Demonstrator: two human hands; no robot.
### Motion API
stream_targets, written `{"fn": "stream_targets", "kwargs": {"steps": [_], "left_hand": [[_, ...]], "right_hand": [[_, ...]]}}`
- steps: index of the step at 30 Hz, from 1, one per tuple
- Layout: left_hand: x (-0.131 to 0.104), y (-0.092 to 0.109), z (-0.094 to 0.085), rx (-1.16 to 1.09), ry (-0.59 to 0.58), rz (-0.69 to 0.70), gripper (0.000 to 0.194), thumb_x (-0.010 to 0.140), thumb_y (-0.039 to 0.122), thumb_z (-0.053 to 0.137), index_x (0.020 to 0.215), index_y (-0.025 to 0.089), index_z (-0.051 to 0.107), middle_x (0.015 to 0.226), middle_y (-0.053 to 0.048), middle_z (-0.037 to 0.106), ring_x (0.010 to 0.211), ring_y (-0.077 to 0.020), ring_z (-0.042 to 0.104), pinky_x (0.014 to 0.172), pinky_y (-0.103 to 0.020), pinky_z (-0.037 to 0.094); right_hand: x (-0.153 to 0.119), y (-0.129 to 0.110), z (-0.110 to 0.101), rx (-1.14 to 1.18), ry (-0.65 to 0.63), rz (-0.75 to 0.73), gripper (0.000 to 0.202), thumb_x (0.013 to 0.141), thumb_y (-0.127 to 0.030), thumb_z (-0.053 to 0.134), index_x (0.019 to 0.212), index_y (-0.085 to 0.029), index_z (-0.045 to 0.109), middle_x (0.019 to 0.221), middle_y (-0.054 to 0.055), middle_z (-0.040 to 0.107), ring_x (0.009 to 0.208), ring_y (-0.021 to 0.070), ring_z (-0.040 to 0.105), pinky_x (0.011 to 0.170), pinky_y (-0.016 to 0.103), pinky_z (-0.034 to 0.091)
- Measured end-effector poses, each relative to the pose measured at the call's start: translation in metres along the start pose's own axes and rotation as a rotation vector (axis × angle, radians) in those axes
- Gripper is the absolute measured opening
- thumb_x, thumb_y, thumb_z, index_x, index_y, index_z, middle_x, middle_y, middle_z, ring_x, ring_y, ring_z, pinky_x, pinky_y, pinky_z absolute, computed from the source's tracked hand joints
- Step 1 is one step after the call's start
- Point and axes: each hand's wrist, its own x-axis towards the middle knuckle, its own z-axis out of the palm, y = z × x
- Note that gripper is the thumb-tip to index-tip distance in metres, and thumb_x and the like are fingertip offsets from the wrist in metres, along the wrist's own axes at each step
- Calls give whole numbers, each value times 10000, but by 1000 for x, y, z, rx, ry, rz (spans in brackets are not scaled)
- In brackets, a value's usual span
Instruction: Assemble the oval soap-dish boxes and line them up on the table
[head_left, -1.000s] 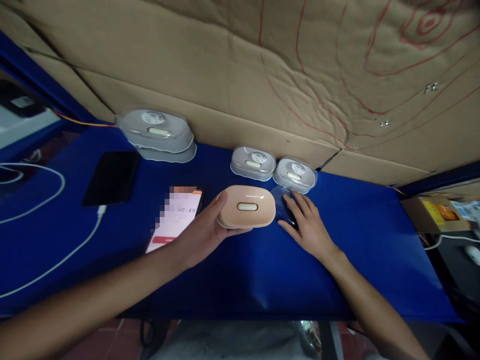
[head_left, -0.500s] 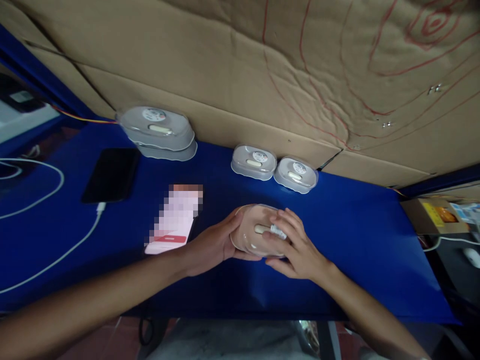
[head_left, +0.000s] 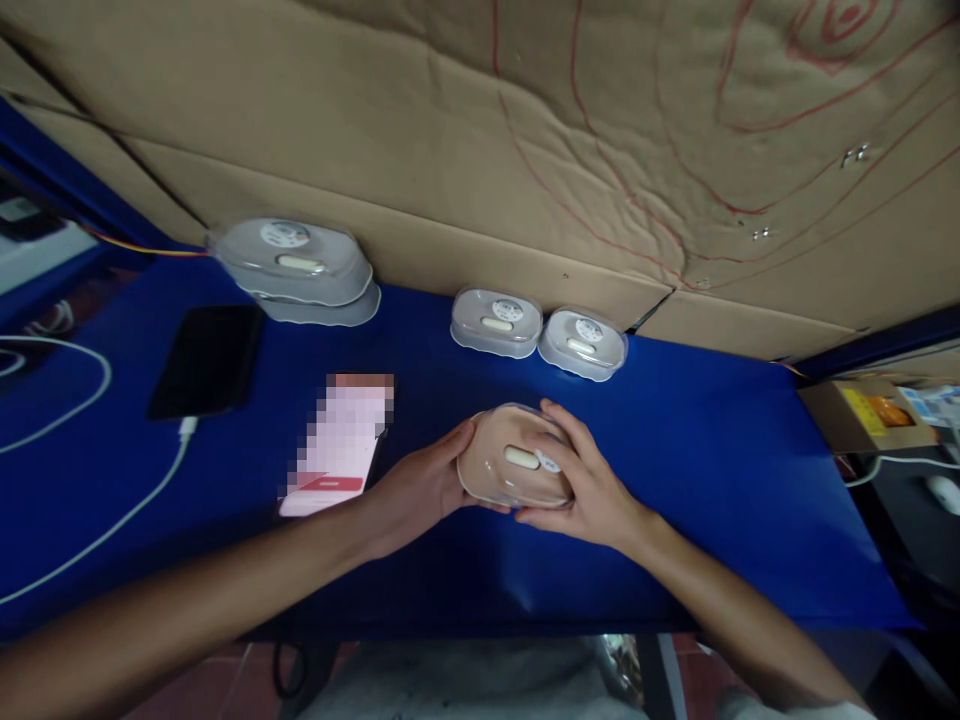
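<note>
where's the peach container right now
In the head view, the peach container is just right of centre, held between the left grip and the right grip, to the right of the lit phone.

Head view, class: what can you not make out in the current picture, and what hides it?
All in the head view:
Print on the small white sticker: too small, partly behind fingers of the right hand.
Underside of the peach oval box under its clear plastic cover: turned away from the camera.
Details on the lit pink rectangular phone: pixelated.
Where the thin white cable leads: cut off by the left edge.
</note>
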Motion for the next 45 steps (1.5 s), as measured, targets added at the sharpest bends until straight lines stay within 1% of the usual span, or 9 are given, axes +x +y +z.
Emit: {"fn": "stream_targets", "kwargs": {"steps": [9,15,20,23,26,30,35,40,45], "left_hand": [[4,0,-3,36,81,-61,447,1041,528,628,1329,200,721,1195,-126,802,1105,-301,748,913,-428,603],[-3,32,4,638,270,312,496,952,413,762,1420,292,650,1483,-98,650,1285,-335,658,1149,-518,494],[22,70,8,1398,239,703,561,973,348,697,1514,243,595,1723,-109,401,1611,-376,294,1344,-544,119],[50,90,-2,1630,277,748,579,986,361,650,1537,206,564,1782,-132,289,1665,-405,133,1326,-607,45],[61,99,-19,1691,333,707,499,961,384,677,1445,260,655,1714,-127,429,1637,-456,194,1282,-696,-72],[36,78,-32,1725,281,712,401,968,356,690,1368,347,720,1575,-115,558,1512,-432,417,1290,-695,37],[-4,25,-15,1744,70,735,448,1025,199,623,1421,404,665,1425,-90,601,1357,-345,543,1187,-589,411],[-1,-2,-2,1762,97,688,728,889,176,816,1529,350,515,1612,-146,444,1455,-407,473,1176,-614,442],[10,-4,-2,1567,60,600,770,854,206,840,1508,336,455,1623,-152,475,1492,-413,469,1182,-647,411]], "right_hand": [[5,1,-11,20,-37,28,885,894,-565,815,1637,-317,402,1636,161,466,1519,372,474,1197,577,489],[-28,30,-50,-133,-112,109,814,916,-507,801,1598,-284,416,1622,186,483,1518,396,464,1163,613,496],[-81,71,-100,-394,-10,222,677,962,-505,736,1531,-254,471,1659,209,383,1575,436,355,1208,662,408],[-101,96,-124,-657,69,377,600,986,-570,665,1500,-278,560,1650,199,359,1530,484,373,1171,712,389],[-105,116,-132,-738,118,473,620,1023,-586,579,1555,-270,533,1486,214,481,1373,445,512,1091,677,464],[-81,131,-119,-685,150,382,656,1049,-530,542,1627,-241,429,1489,215,471,1392,416,480,1139,643,443],[-23,124,-85,-629,127,312,681,1062,-525,527,1650,-222,364,1537,223,485,1444,406,463,1172,626,419],[14,72,-54,-463,48,236,672,1107,-533,433,1698,-279,238,1705,190,371,1622,412,262,1256,716,239],[1,13,-36,-1,-273,20,916,967,-708,632,1698,-292,270,1739,161,334,1610,352,336,1260,548,394]]}}
